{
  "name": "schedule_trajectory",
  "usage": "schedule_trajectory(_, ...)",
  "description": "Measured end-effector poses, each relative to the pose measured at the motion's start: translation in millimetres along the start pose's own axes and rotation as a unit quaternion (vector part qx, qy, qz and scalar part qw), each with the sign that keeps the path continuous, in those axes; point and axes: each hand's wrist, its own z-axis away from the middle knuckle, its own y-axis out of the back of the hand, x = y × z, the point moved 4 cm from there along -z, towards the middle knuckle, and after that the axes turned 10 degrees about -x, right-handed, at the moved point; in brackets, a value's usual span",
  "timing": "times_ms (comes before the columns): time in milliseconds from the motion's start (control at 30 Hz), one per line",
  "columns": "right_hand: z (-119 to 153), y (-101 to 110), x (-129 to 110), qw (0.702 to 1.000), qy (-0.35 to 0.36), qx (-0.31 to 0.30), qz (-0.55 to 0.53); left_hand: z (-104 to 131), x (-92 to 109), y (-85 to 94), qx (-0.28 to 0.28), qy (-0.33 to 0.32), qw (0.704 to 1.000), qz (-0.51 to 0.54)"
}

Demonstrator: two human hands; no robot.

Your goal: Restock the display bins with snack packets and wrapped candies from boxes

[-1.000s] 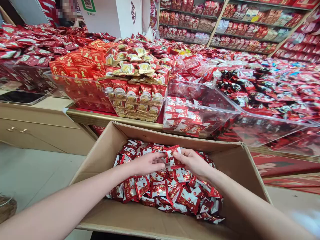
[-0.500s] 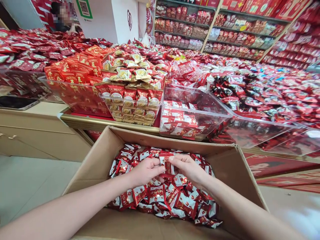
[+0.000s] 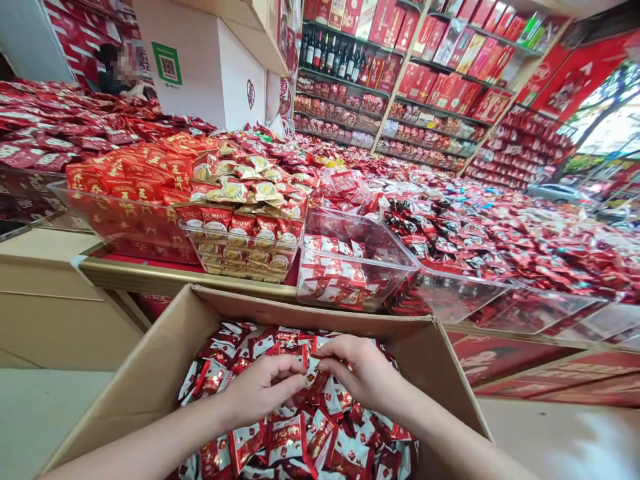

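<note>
Inside an open cardboard box (image 3: 320, 313), many small red-and-white candy packets (image 3: 287, 440) lie loose in a heap. Just above the heap, one candy packet (image 3: 315, 375) shows between my two hands. My left hand (image 3: 273, 387) has its fingers curled and thumb closed at the packet's left side. With thumb and forefinger, my right hand (image 3: 363, 373) pinches its upper right part. The fingers cover some of the packet, so its edges are partly hidden.
Behind the box, a gold-edged counter (image 3: 200, 283) bears clear bins. One bin (image 3: 367, 267) holds stacked red-and-white packets; durian packets (image 3: 240, 247) stand left of it. Shelves (image 3: 390, 87) with bottles and gift boxes rise behind. A person (image 3: 123, 73) is at the far left.
The head view has tilted up and shifted, showing more shelves and the street at right. The box appears lower and further left. Both hands stay at the packet, with its front now less exposed.
</note>
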Motion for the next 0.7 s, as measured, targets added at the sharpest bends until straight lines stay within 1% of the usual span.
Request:
schedule_trajectory(67,6,37,-20,0.997,0.020,0.068,0.028,1,-1,2.2,0.003,0.003,0.999,0.041)
schedule_trajectory(100,9,61,-30,0.991,0.022,0.126,0.047,1,-3,3.7,0.009,0.003,0.999,0.045)
schedule_trajectory(133,12,86,-39,0.978,0.023,0.188,0.083,1,-4,5.2,0.017,0.003,0.999,0.037)
schedule_trajectory(167,14,110,-47,0.958,0.023,0.256,0.128,0,-6,6.3,0.024,0.004,0.999,0.023)
schedule_trajectory(200,13,130,-53,0.940,0.030,0.294,0.172,0,-9,6.8,0.029,0.008,1.000,0.006)
schedule_trajectory(233,8,147,-54,0.928,0.025,0.306,0.209,-1,-11,7.0,0.034,0.013,0.999,-0.013)
schedule_trajectory(267,0,160,-51,0.926,0.010,0.295,0.234,-1,-14,6.8,0.037,0.018,0.999,-0.032)
schedule_trajectory(300,-10,168,-44,0.932,-0.009,0.264,0.249,-2,-16,6.3,0.038,0.023,0.998,-0.052)
schedule_trajectory(367,-32,176,-24,0.946,-0.056,0.173,0.270,-2,-19,5.2,0.036,0.028,0.995,-0.084)
schedule_trajectory(467,-60,172,5,0.956,-0.110,0.032,0.269,-2,-20,5.6,0.035,0.032,0.992,-0.114)
schedule_trajectory(533,-71,166,14,0.960,-0.133,-0.042,0.244,-2,-20,6.8,0.037,0.034,0.991,-0.126)
schedule_trajectory(600,-76,160,17,0.960,-0.145,-0.093,0.223,-2,-21,8.1,0.044,0.036,0.989,-0.135)
schedule_trajectory(700,-79,152,19,0.955,-0.166,-0.137,0.204,-3,-24,9.1,0.048,0.044,0.989,-0.136)
